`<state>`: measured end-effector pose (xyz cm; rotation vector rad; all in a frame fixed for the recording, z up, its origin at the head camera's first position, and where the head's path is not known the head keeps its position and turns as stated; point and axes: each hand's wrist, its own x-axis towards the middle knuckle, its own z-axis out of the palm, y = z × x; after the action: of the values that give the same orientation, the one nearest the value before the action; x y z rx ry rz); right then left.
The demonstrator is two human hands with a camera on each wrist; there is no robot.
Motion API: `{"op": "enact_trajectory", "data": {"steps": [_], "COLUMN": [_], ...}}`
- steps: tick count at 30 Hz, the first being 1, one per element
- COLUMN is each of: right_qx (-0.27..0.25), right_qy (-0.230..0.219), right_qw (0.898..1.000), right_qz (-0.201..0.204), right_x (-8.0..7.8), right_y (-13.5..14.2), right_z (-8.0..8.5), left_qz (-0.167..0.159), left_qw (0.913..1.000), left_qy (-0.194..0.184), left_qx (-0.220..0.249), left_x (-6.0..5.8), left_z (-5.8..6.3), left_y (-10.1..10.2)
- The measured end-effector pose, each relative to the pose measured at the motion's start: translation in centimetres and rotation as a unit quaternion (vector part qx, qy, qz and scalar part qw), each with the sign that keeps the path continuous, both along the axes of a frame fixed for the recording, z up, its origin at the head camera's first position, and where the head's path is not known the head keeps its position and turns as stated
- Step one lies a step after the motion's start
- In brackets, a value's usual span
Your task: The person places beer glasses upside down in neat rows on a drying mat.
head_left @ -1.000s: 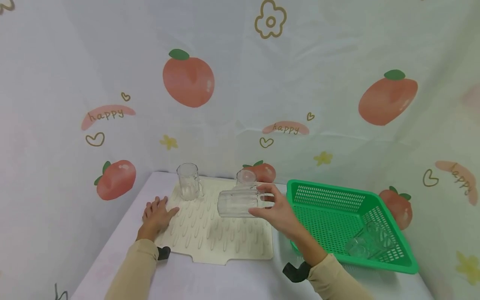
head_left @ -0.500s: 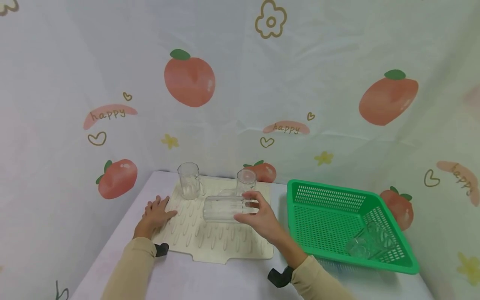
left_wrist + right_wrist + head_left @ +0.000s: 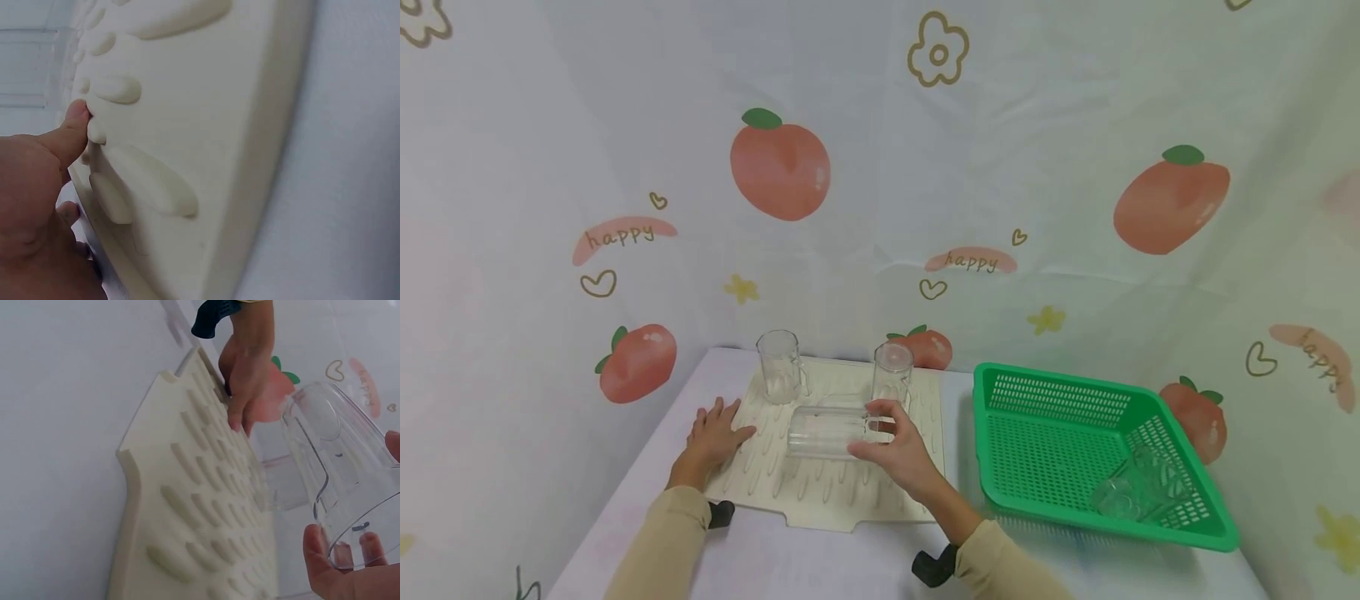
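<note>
My right hand (image 3: 897,454) holds a clear glass cup (image 3: 826,433) lying on its side over the middle of a cream drying mat (image 3: 820,500) with raised ridges. Thumb and fingers grip the cup's right end; the right wrist view shows the clear cup wall (image 3: 337,450) close up. My left hand (image 3: 711,442) lies with spread fingers at the mat's left edge, its thumb (image 3: 76,115) on the mat surface. Behind the held cup, a glass mug (image 3: 780,371) with a handle stands at the mat's back left. Another clear glass (image 3: 892,375) stands at back right, partly hidden by my right fingers.
Right of the mat sits a green plastic basket (image 3: 1052,446) with perforated walls. One clear glass (image 3: 1138,487) lies in its right front corner. A white table (image 3: 820,567) is underneath, and a printed cloth backdrop (image 3: 880,208) rises close behind.
My right hand has carried the sideways cup left and nearer to me, lower in the head view. The left hand stays at the mat's left edge.
</note>
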<state>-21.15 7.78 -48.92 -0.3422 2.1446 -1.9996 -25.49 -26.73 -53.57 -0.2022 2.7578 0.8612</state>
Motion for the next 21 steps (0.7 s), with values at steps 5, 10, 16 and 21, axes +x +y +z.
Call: {"op": "enact_trajectory", "data": {"steps": [5, 10, 16, 21], "right_qx": [-0.009, -0.017, -0.005, -0.008], "right_qy": [-0.01, -0.019, -0.025, -0.03], "right_qw": [1.0, 1.0, 1.0, 1.0], "right_qz": [0.007, 0.012, 0.007, 0.001], "right_x": [-0.2, -0.1, -0.1, -0.6], "right_y": [-0.9, -1.9, -3.0, -3.6], "right_z": [-1.0, -1.7, -2.5, -2.9], "left_qz": [0.003, 0.005, 0.003, 0.005], "left_qw": [1.0, 0.9998, 0.9998, 0.9989], "left_qy": [0.008, 0.018, 0.02, 0.041], "left_qx": [0.002, -0.004, -0.003, 0.021], "left_x": [0.0, 0.0, 0.1, -0.1], "left_z": [-0.6, -0.9, -0.3, 0.9], "left_y": [-0.3, -0.3, -0.1, -0.4]}}
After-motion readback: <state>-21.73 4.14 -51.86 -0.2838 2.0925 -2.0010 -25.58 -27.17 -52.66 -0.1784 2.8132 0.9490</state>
